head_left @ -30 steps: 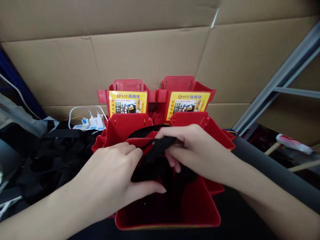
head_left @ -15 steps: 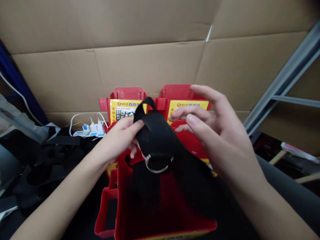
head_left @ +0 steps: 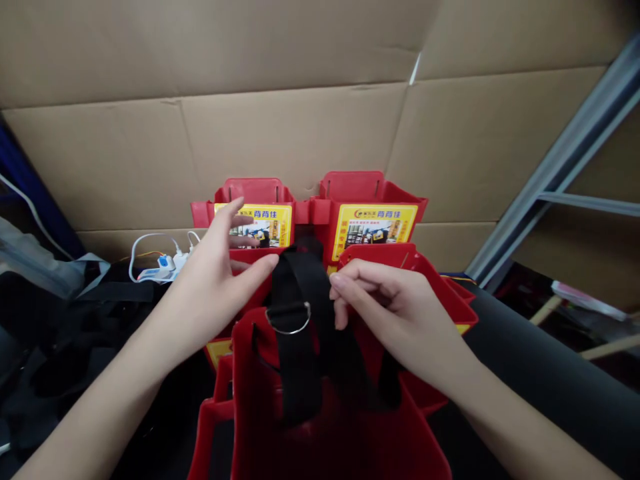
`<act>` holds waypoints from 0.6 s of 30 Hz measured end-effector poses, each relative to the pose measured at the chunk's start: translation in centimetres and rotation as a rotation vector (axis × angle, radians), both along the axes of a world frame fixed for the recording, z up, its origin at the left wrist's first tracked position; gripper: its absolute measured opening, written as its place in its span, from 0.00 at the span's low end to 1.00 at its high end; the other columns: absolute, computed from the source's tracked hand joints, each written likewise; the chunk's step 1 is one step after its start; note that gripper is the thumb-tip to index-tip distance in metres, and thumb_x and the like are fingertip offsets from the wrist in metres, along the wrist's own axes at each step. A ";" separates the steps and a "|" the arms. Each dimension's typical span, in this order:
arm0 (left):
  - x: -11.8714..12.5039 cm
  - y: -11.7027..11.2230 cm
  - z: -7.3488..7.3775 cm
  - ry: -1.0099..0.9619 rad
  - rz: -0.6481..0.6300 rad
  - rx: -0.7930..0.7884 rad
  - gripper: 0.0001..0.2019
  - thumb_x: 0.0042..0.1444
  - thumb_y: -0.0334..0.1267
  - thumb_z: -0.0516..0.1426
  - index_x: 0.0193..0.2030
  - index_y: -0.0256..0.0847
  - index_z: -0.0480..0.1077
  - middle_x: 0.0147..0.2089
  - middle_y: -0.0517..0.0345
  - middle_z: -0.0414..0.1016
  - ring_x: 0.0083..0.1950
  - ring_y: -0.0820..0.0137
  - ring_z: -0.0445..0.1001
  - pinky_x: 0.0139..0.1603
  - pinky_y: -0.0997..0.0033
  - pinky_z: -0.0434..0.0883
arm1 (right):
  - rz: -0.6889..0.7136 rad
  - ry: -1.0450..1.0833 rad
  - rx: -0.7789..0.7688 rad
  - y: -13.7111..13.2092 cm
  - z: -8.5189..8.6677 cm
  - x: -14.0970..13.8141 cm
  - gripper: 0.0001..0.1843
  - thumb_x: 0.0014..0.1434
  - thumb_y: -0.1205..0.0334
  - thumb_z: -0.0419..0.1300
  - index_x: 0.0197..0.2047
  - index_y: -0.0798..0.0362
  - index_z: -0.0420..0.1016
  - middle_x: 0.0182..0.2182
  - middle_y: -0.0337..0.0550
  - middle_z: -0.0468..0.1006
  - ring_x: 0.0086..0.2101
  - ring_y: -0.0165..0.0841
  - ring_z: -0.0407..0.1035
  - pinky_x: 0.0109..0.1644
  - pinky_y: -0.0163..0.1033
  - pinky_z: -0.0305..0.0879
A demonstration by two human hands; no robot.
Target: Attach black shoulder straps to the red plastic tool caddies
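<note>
A black strap (head_left: 300,380) with a metal ring (head_left: 293,331) ran from above the back edge of the front red bin (head_left: 242,407) down into it. The left hand (head_left: 220,273) had its grip apart, fingers spread, thumb tip beside the strap's upper part. The right hand (head_left: 387,303) had its grip curled close by the strap's right side; whether it was clamped there, I could not tell

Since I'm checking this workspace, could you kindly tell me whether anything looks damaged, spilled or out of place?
One small oddity: high on the cardboard wall, right of centre, a bright slit shows where the panels seem not to meet fully. I see no spill or breakage at the front red bin or black strap.
</note>
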State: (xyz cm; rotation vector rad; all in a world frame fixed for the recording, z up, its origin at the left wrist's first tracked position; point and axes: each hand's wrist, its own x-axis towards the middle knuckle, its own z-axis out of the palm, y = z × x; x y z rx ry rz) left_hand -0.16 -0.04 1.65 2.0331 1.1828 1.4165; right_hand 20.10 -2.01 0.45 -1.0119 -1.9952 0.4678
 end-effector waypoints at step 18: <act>1.2 -0.2 0.1 0.037 -0.212 -0.053 0.08 0.55 0.40 0.56 0.39 0.41 0.73 0.33 0.60 0.74 0.28 0.76 0.71 0.27 0.79 0.69 | -0.153 -0.163 0.268 -1.5 0.4 -0.3 0.09 0.55 0.59 0.59 0.39 0.51 0.73 0.32 0.38 0.75 0.34 0.29 0.69 0.39 0.35 0.65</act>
